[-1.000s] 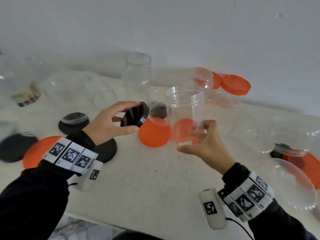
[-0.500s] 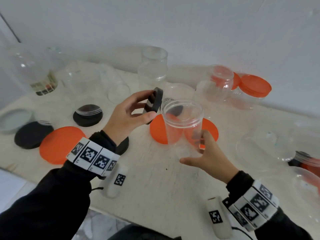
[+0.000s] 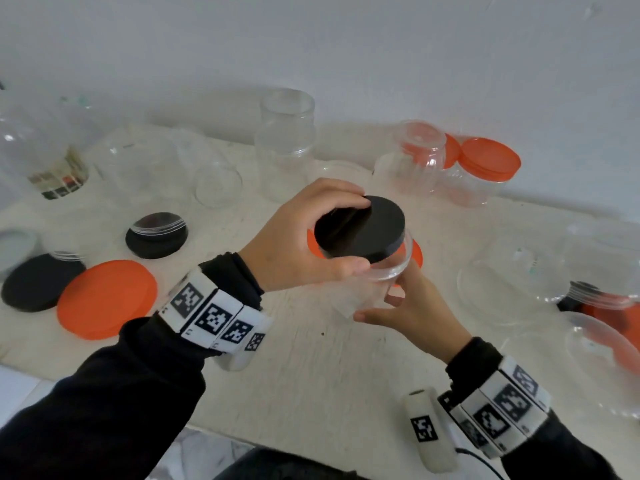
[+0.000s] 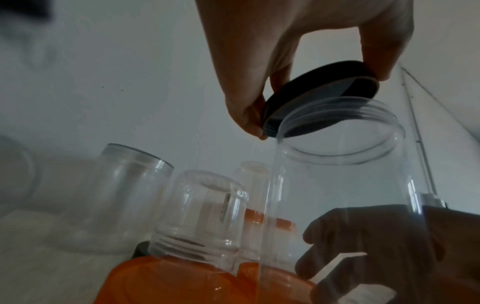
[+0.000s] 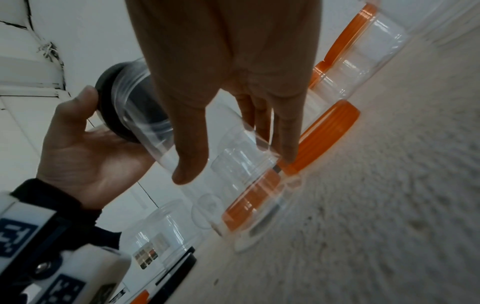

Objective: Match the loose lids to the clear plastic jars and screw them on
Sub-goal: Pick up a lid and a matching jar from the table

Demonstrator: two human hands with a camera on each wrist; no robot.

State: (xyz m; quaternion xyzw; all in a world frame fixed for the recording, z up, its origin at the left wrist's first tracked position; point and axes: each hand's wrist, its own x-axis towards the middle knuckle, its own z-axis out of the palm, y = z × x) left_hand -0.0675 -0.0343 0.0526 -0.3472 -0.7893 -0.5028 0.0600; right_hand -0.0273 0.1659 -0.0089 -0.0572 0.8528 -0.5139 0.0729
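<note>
The left hand (image 3: 298, 240) grips a black lid (image 3: 360, 230) by its rim, tilted on the mouth of a clear jar (image 3: 377, 275). The right hand (image 3: 412, 306) grasps that jar low on its wall, over the middle of the worktop (image 3: 311, 368). Bare worktop lies between the hands and the near edge; jars crowd the back along the wall. Loose at the left lie one orange lid (image 3: 107, 299) and two more black lids (image 3: 38, 282), one of these (image 3: 156, 235) with a clear rim standing on it.
</note>
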